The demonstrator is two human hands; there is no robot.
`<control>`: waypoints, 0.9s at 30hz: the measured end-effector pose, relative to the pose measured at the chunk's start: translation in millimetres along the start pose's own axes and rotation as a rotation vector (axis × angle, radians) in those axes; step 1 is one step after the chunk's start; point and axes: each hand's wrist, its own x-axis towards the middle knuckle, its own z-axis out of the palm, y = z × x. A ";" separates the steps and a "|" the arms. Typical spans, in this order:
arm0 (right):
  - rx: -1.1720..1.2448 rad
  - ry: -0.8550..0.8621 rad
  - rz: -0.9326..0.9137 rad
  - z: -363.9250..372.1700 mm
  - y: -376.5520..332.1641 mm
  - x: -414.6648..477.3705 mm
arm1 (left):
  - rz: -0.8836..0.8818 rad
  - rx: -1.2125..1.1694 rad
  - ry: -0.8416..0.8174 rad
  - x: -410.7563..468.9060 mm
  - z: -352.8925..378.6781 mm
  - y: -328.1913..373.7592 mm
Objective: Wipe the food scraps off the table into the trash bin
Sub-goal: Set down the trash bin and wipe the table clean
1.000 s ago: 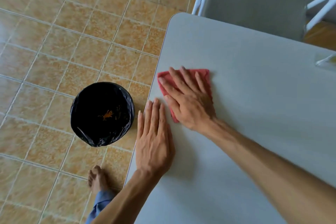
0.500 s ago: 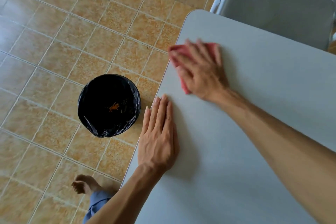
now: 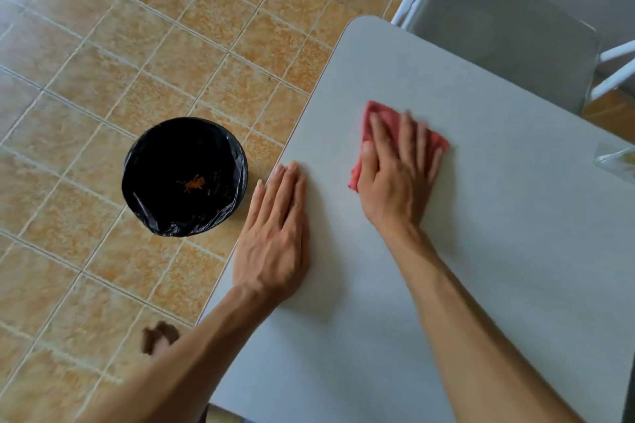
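The right hand (image 3: pixel 398 178) lies palm down on a crumpled red cloth (image 3: pixel 379 117), fingers spread and pressing it flat against the pale grey tabletop (image 3: pixel 481 251); the fingertips are blurred. The cloth shows beyond the fingers on the far side and at the hand's left edge. The left hand (image 3: pixel 275 237) rests flat and empty on the near left edge of the same table, fingers straight and together, their tips reaching the rim.

On the orange tiled floor (image 3: pixel 137 45), just left of the table's edge and near the left hand, stands a round bin lined with a black plastic bag (image 3: pixel 185 177). Orange food scraps (image 3: pixel 192 183) lie at its bottom. A bare foot (image 3: pixel 159 338), blurred, shows on the floor near the left forearm. At the far side of the table stands a grey-seated chair with a white frame (image 3: pixel 498 31). A clear object (image 3: pixel 618 161) is cut off at the right edge of the table; what it is I cannot tell.
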 end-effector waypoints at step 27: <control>0.101 -0.080 -0.204 -11.2 -84.8 -156.1 | -0.088 -0.154 -0.001 -147.3 -14.9 -41.3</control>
